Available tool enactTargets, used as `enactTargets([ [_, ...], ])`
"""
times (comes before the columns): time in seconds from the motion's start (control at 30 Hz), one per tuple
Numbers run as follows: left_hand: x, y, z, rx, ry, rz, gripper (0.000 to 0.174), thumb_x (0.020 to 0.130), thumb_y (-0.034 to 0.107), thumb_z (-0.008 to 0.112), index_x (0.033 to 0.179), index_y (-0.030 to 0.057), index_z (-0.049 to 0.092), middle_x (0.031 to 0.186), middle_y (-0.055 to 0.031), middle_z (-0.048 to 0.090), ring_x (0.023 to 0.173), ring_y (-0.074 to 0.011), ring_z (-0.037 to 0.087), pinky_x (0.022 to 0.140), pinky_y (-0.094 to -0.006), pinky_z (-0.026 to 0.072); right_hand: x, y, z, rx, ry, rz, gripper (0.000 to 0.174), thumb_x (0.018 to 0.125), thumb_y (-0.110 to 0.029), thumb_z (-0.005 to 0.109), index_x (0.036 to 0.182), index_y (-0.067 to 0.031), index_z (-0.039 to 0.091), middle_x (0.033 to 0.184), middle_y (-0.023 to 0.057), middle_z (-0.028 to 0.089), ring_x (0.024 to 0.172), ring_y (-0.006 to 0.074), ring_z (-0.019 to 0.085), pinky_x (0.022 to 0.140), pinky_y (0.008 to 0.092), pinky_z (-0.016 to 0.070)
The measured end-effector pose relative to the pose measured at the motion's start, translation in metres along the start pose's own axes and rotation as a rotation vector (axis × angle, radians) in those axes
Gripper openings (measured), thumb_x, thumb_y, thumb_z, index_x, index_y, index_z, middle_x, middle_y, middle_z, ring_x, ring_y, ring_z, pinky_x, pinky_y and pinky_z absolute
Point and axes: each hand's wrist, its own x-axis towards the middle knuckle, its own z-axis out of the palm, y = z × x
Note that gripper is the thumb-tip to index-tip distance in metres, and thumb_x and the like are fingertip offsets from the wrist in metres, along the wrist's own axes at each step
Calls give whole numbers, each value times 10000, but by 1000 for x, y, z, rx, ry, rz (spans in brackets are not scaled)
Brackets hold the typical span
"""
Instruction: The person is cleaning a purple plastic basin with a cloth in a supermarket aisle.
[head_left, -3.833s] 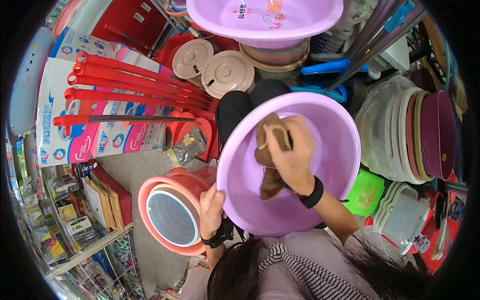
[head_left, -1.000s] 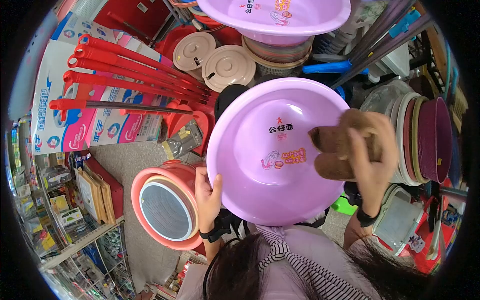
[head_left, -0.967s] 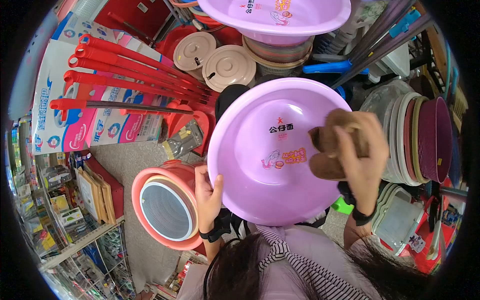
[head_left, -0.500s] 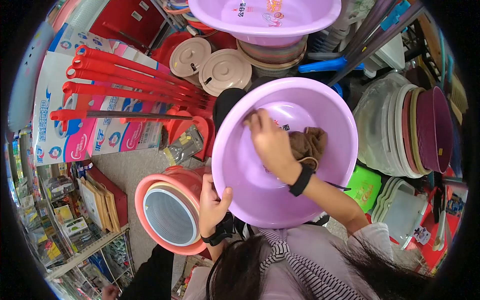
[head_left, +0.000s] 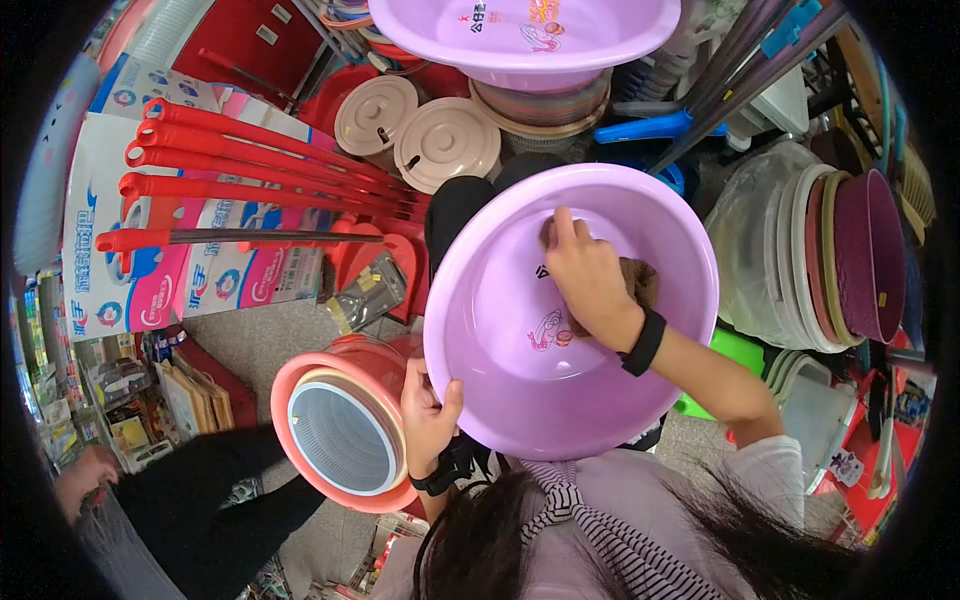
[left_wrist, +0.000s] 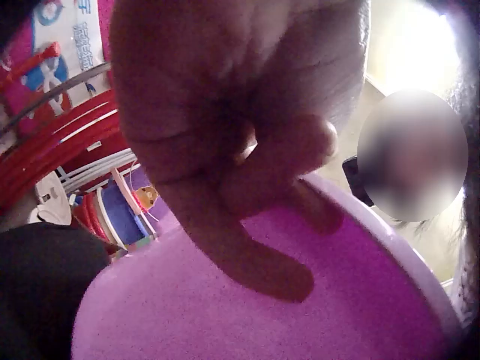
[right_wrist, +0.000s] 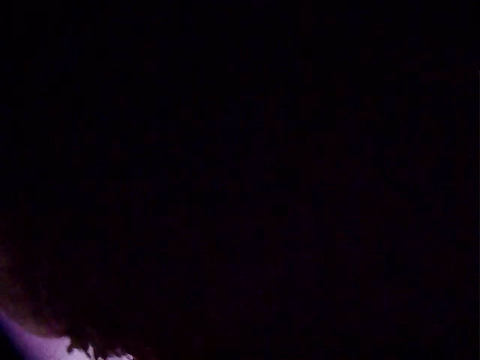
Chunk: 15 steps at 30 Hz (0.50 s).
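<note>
A purple plastic basin [head_left: 520, 405] rests tilted at the person's lap in the head view. The left hand [head_left: 428, 425] holds its left rim; in the left wrist view the bent fingers [left_wrist: 277, 274] reach over the edge. Inside the basin, the right hand [head_left: 592, 280] grips a brown cloth [head_left: 643, 280] against the bottom. Part of the cloth bunches out beyond the hand, and a bit shows at the fingertips; the palm hides the rest. The right wrist view is almost all black, with a sliver of purple basin [right_wrist: 45, 346] at lower left.
Left of the basin stands a salmon bucket [head_left: 285, 440] with a grey strainer [head_left: 345, 440] in it. Red-handled poles [head_left: 270, 185] lean at the left. Stacked tubs [head_left: 770, 250] stand right, another purple basin [head_left: 600, 30] at the back. Someone's dark-clothed legs [head_left: 210, 515] are at lower left.
A second ago the right hand held the cloth over the basin's right side. It moved left onto the bottom, then slightly back right. Another person's legs came farther into view at lower left.
</note>
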Motion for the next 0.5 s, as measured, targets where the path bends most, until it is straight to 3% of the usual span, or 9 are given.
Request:
enactTargets([
  [0.03, -1, 0, 1, -11, -10, 16, 249, 937, 170, 593, 1049, 48, 408, 771, -22, 557, 445, -25, 432, 381, -174, 311, -3, 6, -1, -2, -4, 1, 76, 712, -60, 611, 742, 2, 643, 870, 85, 491, 726, 169, 573, 485, 246, 509],
  [0.1, -2, 0, 2, -17, -18, 20, 249, 935, 165, 598, 1047, 48, 408, 770, -20, 558, 451, -22, 433, 389, -172, 312, -9, 17, -7, -330, -360, -63, 77, 719, -76, 615, 752, -21, 658, 833, 69, 484, 744, 171, 572, 469, 217, 470],
  [0.17, -1, 1, 2, -23, -20, 31, 249, 933, 159, 602, 1046, 49, 409, 769, -18, 559, 457, -20, 434, 396, -170, 313, -18, 19, -4, -451, -411, -139, 90, 735, -98, 621, 782, -42, 673, 824, 70, 510, 771, 184, 576, 475, 206, 449],
  [0.23, -1, 2, 0, -53, -95, 54, 239, 920, 59, 595, 1065, -1, 415, 849, -56, 587, 588, -31, 510, 491, -170, 406, -24, 16, -6, -598, -589, -199, 121, 723, -147, 646, 806, -72, 691, 820, 75, 546, 753, 185, 588, 487, 270, 473],
  [0.37, -6, 3, -4, -62, -124, -4, 236, 916, 50, 598, 1065, -3, 422, 868, -55, 590, 634, -36, 523, 539, -176, 422, -33, 19, -11, -437, -712, -212, 108, 677, -137, 670, 764, -77, 692, 782, 49, 582, 738, 185, 597, 531, 271, 476],
  [0.43, -8, 2, -2, -75, -88, -4, 240, 914, 54, 604, 1063, 1, 424, 858, -49, 587, 670, -40, 527, 563, -178, 421, -42, 25, -10, -278, -731, -354, 110, 684, -143, 663, 764, -76, 693, 781, 60, 630, 716, 198, 620, 556, 302, 487],
  [0.5, -8, -1, -4, -70, -89, 24, 240, 913, 56, 607, 1060, 5, 424, 850, -46, 584, 681, -40, 527, 565, -176, 417, -56, 31, 1, -133, -758, -360, 127, 698, -155, 656, 791, -80, 699, 807, 78, 649, 750, 228, 634, 588, 333, 499],
])
